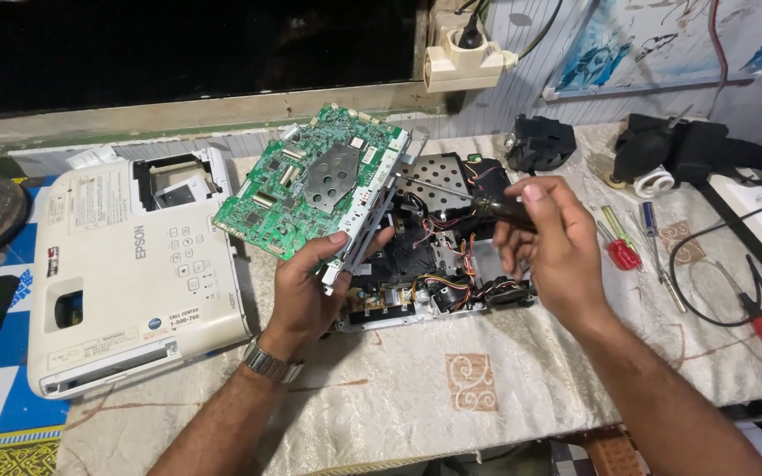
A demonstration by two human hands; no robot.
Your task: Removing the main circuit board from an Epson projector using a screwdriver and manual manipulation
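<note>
The left hand (310,282) is closing thumb and fingers on the lower edge of a green circuit board (315,181), tilting it up above the opened device chassis (438,256). The right hand (549,234) is gripping a dark screwdriver (487,207), its thin shaft reaching left to the board's right edge. The chassis is lying just under both hands, wires showing. A white cover shell (125,273) is sitting close on the left, and red-handled screwdrivers (619,251) are lying near on the right. Bare cloth-covered surface (451,397) is stretching toward the near edge.
</note>
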